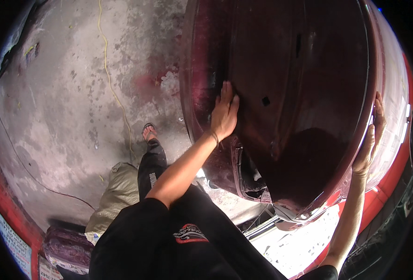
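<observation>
A large, glossy dark maroon car body panel point(267, 56) fills the middle and right, with a small dark diamond-shaped mark on it. My left hand point(224, 114) lies on its left part, fingers stretched out and held together, nothing in the grasp. A thin band circles that wrist. Along the panel's right edge rests my right hand point(372, 137), fingers extended upward and thumb apart, touching near the rim. Below the left hand, a lower maroon section point(225, 168) has a dark gap beside it. Pale sheeting point(393, 102) covers the surface beyond the right edge.
A yellow cord point(106, 60) runs across the stained concrete floor point(62, 107), and a dark cable point(38, 179) curves at the left. A beige sack point(118, 196) and a maroon wrapped bundle point(69, 247) sit at lower left. My sandalled foot point(149, 132) stands left of the panel.
</observation>
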`<state>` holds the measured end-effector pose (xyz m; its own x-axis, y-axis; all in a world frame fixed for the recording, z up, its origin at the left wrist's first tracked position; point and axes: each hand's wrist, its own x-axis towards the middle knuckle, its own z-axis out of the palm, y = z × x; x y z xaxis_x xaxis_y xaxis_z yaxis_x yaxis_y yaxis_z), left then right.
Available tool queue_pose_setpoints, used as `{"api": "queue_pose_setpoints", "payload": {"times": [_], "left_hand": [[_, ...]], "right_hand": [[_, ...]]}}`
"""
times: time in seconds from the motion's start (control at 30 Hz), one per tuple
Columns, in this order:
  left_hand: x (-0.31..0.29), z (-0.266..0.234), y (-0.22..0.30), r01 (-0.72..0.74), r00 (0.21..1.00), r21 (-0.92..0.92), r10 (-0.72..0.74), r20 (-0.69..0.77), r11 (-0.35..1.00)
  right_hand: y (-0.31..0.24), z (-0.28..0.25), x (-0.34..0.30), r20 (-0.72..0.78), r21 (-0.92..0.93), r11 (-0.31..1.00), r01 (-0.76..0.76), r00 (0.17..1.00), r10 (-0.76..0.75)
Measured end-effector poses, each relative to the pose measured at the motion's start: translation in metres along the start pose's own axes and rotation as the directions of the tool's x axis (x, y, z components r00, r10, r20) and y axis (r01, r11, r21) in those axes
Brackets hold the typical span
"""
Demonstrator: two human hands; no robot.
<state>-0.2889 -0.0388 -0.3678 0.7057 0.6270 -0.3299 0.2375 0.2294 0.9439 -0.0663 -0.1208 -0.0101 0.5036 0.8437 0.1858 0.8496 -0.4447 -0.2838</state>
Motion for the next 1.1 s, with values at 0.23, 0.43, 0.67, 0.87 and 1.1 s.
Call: {"api": "queue_pose_setpoints", "payload": {"times": [0.23, 0.43, 0.67, 0.87, 1.1], "left_hand": [[0.222, -0.044, 0.020, -0.312, 0.927, 0.313, 0.360, -0.106, 0.897], [0.122, -0.090, -0.004, 0.170, 0.983, -0.857, -0.144, 0.113, 0.486], [-0.093, -0.208, -0.109, 0.269, 0.902, -0.907, -0.416, 0.118, 0.325], [-0.235, -0.350, -0.129, 0.068, 0.899, -0.929, -0.426, -0.102, 0.364], [-0.245, -0.410, -0.017, -0.241, 0.852, -0.946, -0.419, -0.313, 0.217]], "right_hand": [[-0.020, 0.006, 0.020, 0.015, 0.035, 0.995, 0.091, 0.996, -0.092], [-0.012, 0.003, 0.009, 0.005, -0.044, 0.997, 0.059, 0.998, -0.059], [-0.025, -0.001, 0.006, -0.008, -0.005, 0.999, 0.036, 0.999, -0.037], [-0.038, -0.002, -0.001, -0.018, 0.073, 0.996, 0.041, 0.999, -0.040], [-0.052, -0.003, 0.007, -0.082, 0.090, 0.994, 0.064, 0.995, -0.057]]}}
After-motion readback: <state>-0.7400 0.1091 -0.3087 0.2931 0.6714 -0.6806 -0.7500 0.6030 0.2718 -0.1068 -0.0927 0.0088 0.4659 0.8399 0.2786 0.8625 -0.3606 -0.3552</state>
